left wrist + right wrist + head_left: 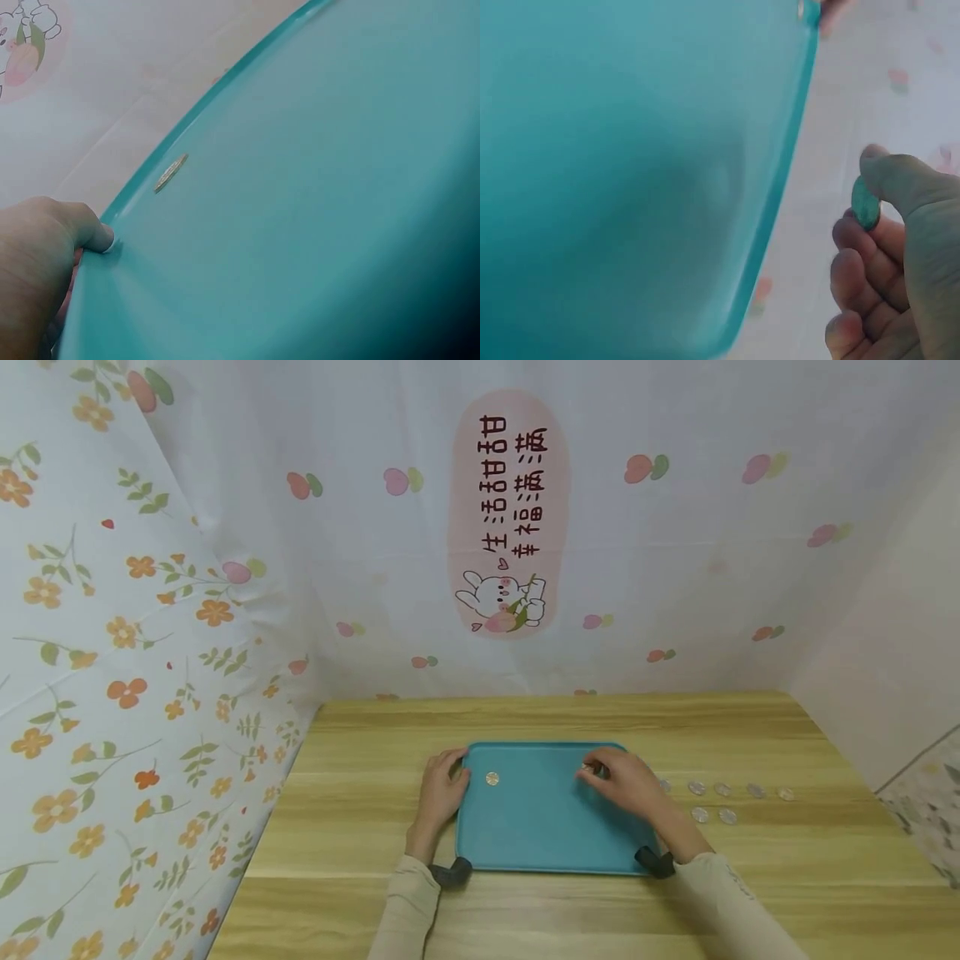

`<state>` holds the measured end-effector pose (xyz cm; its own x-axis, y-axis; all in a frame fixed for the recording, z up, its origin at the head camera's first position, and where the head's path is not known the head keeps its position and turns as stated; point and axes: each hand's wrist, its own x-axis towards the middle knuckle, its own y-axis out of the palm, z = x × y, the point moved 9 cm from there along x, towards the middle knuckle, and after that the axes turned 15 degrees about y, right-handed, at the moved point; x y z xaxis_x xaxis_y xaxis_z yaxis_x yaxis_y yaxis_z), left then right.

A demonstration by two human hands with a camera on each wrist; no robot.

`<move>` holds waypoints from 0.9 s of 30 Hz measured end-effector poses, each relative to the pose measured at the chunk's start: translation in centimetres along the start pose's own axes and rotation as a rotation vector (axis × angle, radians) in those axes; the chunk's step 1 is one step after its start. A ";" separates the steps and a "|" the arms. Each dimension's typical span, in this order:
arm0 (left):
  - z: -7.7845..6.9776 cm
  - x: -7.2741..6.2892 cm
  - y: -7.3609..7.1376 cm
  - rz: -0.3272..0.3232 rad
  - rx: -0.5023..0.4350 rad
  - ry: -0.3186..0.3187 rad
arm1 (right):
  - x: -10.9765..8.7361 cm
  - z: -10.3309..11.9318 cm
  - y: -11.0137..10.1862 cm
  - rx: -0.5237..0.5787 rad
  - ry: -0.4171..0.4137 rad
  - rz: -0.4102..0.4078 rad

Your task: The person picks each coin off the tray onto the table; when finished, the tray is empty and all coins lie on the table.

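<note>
A blue-green rectangular tray [540, 831] lies on the wooden table. My left hand [442, 793] grips its left edge, and in the left wrist view the thumb [96, 234] hooks over the rim with the other fingers mostly hidden outside it. One gold-toned coin [492, 778] lies flat inside the tray near the upper left corner. Above the right part of the tray, my right hand [626, 785] pinches a coin [865, 202] between thumb and fingers; the coin looks greenish in the right wrist view. The remaining right fingers curl loosely below it.
Several coins [722, 789] lie in two loose rows on the table [810, 860] to the right of the tray. One coin [664, 785] sits close by the tray's right edge, behind the right hand. A printed white curtain [360, 568] closes off the back.
</note>
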<state>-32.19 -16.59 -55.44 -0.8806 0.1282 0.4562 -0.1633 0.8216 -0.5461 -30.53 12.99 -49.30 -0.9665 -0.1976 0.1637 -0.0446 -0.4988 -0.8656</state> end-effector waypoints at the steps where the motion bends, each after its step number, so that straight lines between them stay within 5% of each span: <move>1: 0.1 0.0 0.0 -0.002 0.001 0.001 | -0.3 -0.7 -0.6 -0.003 0.006 -0.039; 8: 0.3 -0.4 0.1 0.005 0.007 -0.017 | -3.0 -6.3 -3.4 0.046 0.089 -0.191; 20: -0.1 -0.1 0.4 0.009 -0.008 -0.019 | -8.0 -15.0 -5.8 0.084 0.348 -0.198; 27: 0.1 0.0 0.3 0.007 -0.012 -0.018 | -10.4 -18.8 -7.7 0.097 0.424 -0.251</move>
<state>-32.24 -16.42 -55.62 -0.8895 0.1245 0.4396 -0.1515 0.8273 -0.5409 -24.87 34.77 -53.26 -0.9474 0.2891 0.1370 -0.2848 -0.5671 -0.7728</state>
